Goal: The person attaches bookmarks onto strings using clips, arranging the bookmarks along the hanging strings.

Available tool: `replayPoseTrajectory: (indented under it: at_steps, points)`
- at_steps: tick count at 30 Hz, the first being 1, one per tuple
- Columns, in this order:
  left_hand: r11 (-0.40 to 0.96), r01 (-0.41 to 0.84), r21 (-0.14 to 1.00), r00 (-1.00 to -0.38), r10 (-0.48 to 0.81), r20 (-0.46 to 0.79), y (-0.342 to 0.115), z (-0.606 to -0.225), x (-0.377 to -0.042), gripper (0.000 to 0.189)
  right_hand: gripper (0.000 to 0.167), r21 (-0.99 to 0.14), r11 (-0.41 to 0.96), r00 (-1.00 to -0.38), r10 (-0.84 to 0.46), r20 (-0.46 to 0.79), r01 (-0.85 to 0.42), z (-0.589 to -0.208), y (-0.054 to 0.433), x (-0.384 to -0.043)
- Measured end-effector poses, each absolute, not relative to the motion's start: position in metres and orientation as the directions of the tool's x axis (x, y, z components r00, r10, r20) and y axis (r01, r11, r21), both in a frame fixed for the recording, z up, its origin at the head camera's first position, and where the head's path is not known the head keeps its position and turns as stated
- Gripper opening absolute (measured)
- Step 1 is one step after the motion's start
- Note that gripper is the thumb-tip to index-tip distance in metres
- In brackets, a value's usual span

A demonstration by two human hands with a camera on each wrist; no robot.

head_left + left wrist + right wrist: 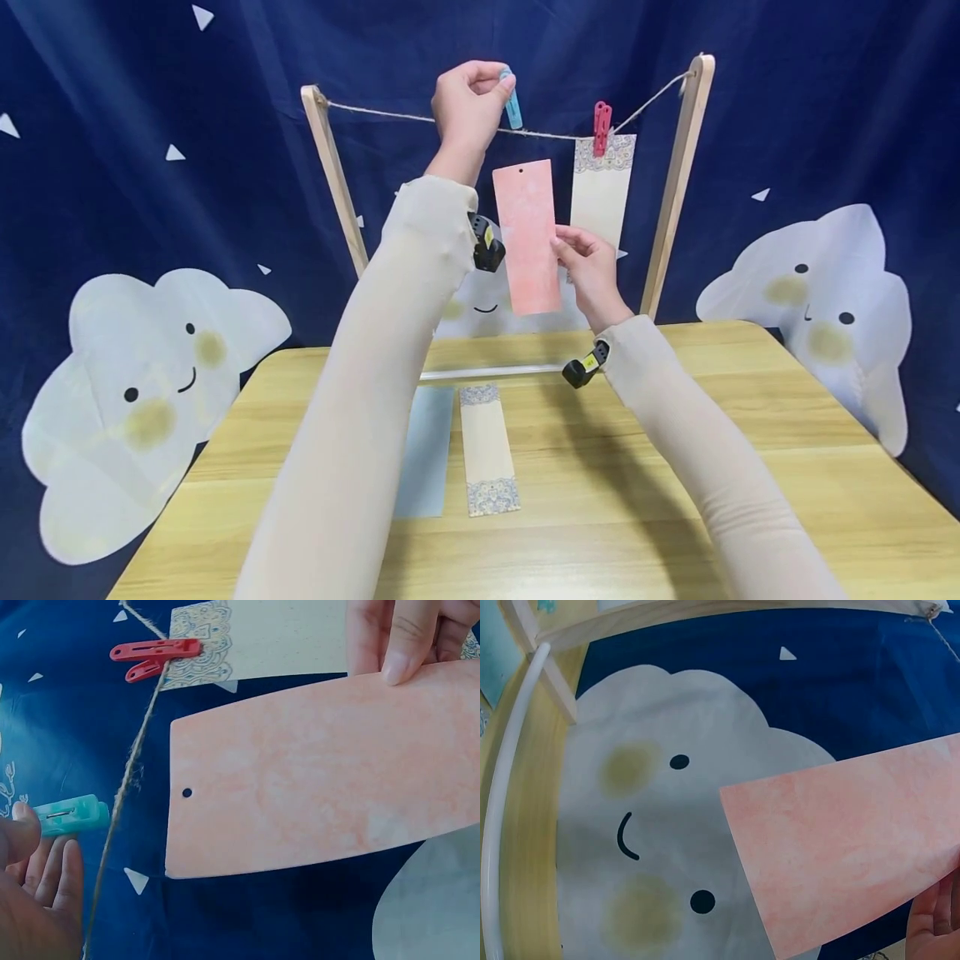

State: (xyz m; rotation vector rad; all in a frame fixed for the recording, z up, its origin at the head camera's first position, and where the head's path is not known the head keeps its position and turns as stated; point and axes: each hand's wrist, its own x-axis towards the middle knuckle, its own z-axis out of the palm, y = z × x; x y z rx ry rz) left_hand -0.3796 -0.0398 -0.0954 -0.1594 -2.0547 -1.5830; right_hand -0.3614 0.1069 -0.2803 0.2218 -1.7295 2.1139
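Note:
My left hand (472, 104) pinches a light blue clothespin (513, 108) just above the twine (555, 135). In the left wrist view the clothespin (71, 816) points toward the line, its tip very near it. My right hand (592, 271) holds a pink bookmark-like card (528, 237) by its right edge, thumb in front. The card hangs upright below the twine, apart from it, with a small hole near its top. To its right, a red clothespin (602, 129) clips a cream card with a blue lace pattern (603, 187) to the twine; my right hand partly covers that card.
Two wooden posts (678, 183) hold the twine at either end. On the wooden table (750, 433) lie a blue card (427, 458), partly behind my left sleeve, and a patterned cream card (489, 446). A white rod (495, 372) runs along the back. Dark blue cloth with clouds hangs behind.

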Motion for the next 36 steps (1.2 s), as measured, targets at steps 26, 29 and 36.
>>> replayPoseTrajectory:
  at_steps: [26,29,36]
  points:
    - [0.359,0.337,0.870,-0.902,-0.140,0.407,-0.035,-0.106,-0.378,0.014,0.020,-0.906,-0.186,-0.910,0.250,0.331,-0.381,-0.272,0.102,-0.361]
    - [0.355,0.322,0.877,-0.908,-0.146,0.393,-0.035,-0.107,-0.379,0.014,0.020,-0.902,-0.180,-0.906,0.250,0.343,-0.391,-0.273,0.102,-0.361]
    - [0.357,0.301,0.884,-0.919,-0.138,0.368,-0.034,-0.108,-0.379,0.014,0.020,-0.892,-0.218,-0.904,0.265,0.335,-0.395,-0.269,0.102,-0.362]
